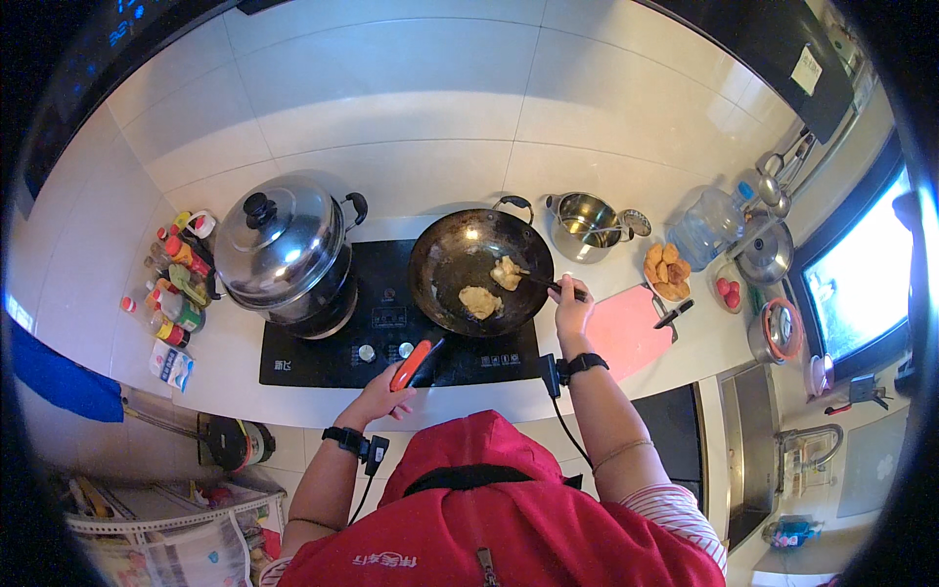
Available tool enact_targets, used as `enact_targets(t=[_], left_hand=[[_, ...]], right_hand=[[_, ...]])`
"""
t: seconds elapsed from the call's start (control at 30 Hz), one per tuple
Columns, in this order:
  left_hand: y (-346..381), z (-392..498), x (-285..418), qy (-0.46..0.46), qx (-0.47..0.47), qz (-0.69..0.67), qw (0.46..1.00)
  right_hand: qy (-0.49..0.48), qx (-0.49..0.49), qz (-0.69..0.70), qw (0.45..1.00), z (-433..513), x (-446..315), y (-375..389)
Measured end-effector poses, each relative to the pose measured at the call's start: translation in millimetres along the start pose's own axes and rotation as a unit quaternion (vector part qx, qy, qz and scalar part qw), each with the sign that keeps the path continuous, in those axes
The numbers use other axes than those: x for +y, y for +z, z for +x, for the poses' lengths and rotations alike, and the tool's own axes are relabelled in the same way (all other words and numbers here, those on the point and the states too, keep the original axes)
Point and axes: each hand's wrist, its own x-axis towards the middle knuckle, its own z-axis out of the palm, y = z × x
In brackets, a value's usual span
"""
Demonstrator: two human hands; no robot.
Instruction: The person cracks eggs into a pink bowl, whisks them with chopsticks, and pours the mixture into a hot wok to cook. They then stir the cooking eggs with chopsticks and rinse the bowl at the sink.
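A dark wok (447, 257) sits on the right side of a black glass cooktop (389, 293). My left hand (381, 395) holds the wok's red handle (412, 365). In my right hand (572, 308) is a slim dark cooking utensil (543, 282), whose exact kind I cannot tell. Its far end touches a lumpy pale-golden piece of food (506, 273). A flatter yellowish piece (480, 302) lies lower in the wok, apart from the first.
Left of the wok stands a large lidded steel pot (275, 242), with several condiment bottles (176, 279) beyond. To the right are an open steel pot (585, 229), a pink cutting board (623, 330), a knife (673, 314), a plate of fried golden pieces (666, 271) and a sink (748, 440).
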Motion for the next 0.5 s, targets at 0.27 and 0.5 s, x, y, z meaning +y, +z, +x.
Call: enact_targets(t=[0.27, 0.5], left_hand=[[0.7, -4.4, 7.7, -0.001, 0.0, 0.019, 1.0], [0.6, -2.3, 5.7, -0.006, 0.007, 0.01, 1.0]], right_hand=[[-0.005, -0.023, -0.03, 0.999, -1.2, 0.5, -4.7], [-0.058, -0.067, -0.038, 0.995, -3.4, 6.2, -1.9]])
